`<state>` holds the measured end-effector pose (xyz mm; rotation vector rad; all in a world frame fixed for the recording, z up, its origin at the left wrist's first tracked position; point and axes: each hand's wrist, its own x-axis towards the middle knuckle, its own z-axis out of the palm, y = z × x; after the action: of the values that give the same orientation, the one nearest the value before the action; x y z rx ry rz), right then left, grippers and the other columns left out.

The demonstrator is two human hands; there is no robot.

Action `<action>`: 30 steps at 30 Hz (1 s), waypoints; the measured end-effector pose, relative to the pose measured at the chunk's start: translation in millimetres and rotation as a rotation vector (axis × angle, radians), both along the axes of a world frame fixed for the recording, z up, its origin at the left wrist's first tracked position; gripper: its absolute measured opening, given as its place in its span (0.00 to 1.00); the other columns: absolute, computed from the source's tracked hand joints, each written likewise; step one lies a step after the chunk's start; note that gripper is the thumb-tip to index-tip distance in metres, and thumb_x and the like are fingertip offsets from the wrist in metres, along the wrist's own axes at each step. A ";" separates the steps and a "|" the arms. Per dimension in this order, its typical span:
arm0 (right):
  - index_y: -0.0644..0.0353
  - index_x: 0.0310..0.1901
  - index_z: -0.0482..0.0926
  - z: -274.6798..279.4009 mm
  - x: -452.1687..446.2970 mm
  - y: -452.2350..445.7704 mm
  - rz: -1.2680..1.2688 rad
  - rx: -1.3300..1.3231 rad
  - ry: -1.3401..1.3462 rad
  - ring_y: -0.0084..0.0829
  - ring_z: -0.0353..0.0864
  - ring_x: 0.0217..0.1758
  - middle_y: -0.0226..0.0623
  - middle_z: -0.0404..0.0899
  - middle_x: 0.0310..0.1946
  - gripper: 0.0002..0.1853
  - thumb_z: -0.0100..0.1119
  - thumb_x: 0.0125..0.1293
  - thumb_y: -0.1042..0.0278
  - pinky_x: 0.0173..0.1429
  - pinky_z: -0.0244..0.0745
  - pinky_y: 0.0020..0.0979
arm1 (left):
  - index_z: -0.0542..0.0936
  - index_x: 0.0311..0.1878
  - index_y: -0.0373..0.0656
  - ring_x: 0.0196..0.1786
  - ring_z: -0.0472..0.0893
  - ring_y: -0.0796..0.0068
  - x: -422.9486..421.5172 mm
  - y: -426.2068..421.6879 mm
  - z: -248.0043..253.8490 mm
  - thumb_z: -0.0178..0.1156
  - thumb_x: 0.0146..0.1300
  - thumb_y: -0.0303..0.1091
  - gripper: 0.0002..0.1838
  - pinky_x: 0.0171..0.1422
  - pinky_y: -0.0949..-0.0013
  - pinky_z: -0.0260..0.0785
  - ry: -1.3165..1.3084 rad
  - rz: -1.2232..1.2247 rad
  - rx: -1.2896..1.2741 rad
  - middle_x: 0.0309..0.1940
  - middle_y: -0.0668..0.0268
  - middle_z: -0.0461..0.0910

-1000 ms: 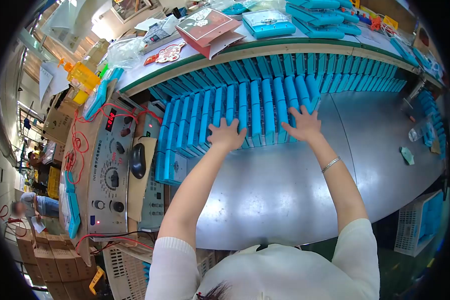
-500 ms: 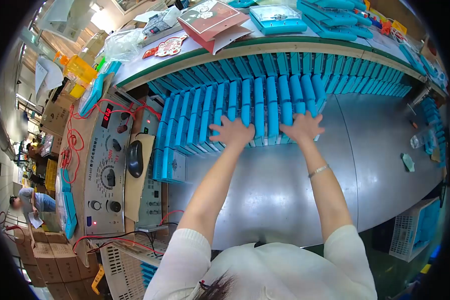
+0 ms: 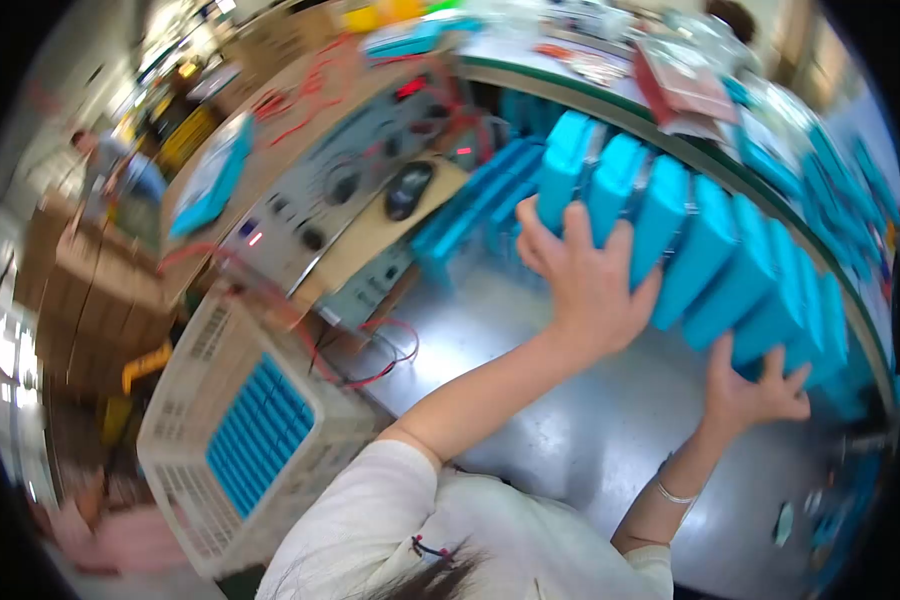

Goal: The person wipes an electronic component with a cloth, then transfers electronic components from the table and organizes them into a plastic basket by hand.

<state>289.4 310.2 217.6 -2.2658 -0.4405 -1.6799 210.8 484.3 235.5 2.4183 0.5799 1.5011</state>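
Left hand (image 3: 595,285) and right hand (image 3: 755,395) are spread wide, with fingers a bit bent. The left fingers touch the blue cases (image 3: 670,220); the right fingertips are at their near ends. I cannot tell if either hand grips tight. The cases lean in a row just past both hands, and the fingers hide bits of them. The far end, beyond the right hand, is blurry.

Left of the left hand, low down, is a white basket (image 3: 170,440) with blue things (image 3: 260,430) in rows inside. Farther left are brown boxes (image 3: 100,290), piled up. Past the left hand, a gray machine (image 3: 300,215) has red lit numbers and marks, too smeary to read. A black mouse (image 3: 408,190) sits nearer. At the bottom left, a pink shape (image 3: 120,535) is blurry and cut off.
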 end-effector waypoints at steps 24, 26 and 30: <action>0.49 0.25 0.80 111.8 -545.1 261.9 1.367 0.242 -0.206 0.36 0.70 0.36 0.36 0.77 0.28 0.15 0.70 0.32 0.57 0.39 0.60 0.38 | 0.74 0.39 0.41 0.50 0.57 0.50 -641.1 92.7 66.3 0.58 0.54 0.46 0.18 0.59 0.46 0.42 -0.208 1.215 0.359 0.44 0.49 0.60; 0.45 0.19 0.77 98.6 -570.5 306.4 1.584 0.204 -0.129 0.35 0.64 0.36 0.24 0.68 0.24 0.11 0.65 0.33 0.53 0.31 0.49 0.40 | 0.74 0.38 0.40 0.52 0.57 0.43 -670.7 119.2 46.1 0.58 0.53 0.48 0.20 0.57 0.38 0.42 -0.117 1.279 0.273 0.43 0.48 0.59; 0.47 0.21 0.78 48.0 -585.4 344.3 1.476 -0.033 0.142 0.44 0.61 0.39 0.30 0.69 0.33 0.12 0.64 0.32 0.53 0.34 0.53 0.41 | 0.74 0.38 0.42 0.58 0.50 0.28 -675.1 146.9 -9.1 0.56 0.53 0.51 0.20 0.52 0.27 0.44 0.002 1.421 -0.179 0.48 0.47 0.57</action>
<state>-296.0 654.5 265.5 -1.2515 -1.5514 -0.6788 -464.2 631.1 226.3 1.7249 2.5955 1.5901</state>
